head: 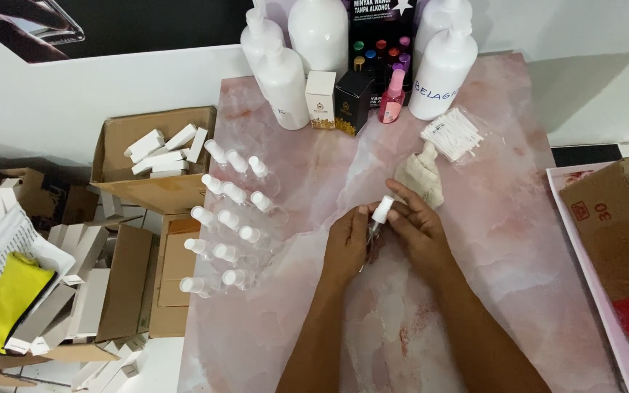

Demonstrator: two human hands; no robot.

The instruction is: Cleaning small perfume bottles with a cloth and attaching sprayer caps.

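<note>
Spray bottle (377,222), small and clear with a white pump cap, is sitting upright between both hands above the middle of the pink marble table (504,240). Left hand (346,244) is wrapping its fingers around the bottle's clear body, clamping it from the left. Right hand (418,227) is closing on the white cap from the right, its thumb and fingertips pressing against the top.

Just beyond the right hand, a crumpled beige cloth (421,177) is lying on the table, touching a clear bag of white sticks (451,133). To the left, rows of finished spray bottles (231,218) are lying on their sides along the table's edge. At the far end, tall white pump bottles (285,80) are standing beside a cream box (320,98), a black box (351,102) and a pink bottle (392,100). Cardboard boxes holding small white cartons (161,151) are sitting left of the table.
</note>
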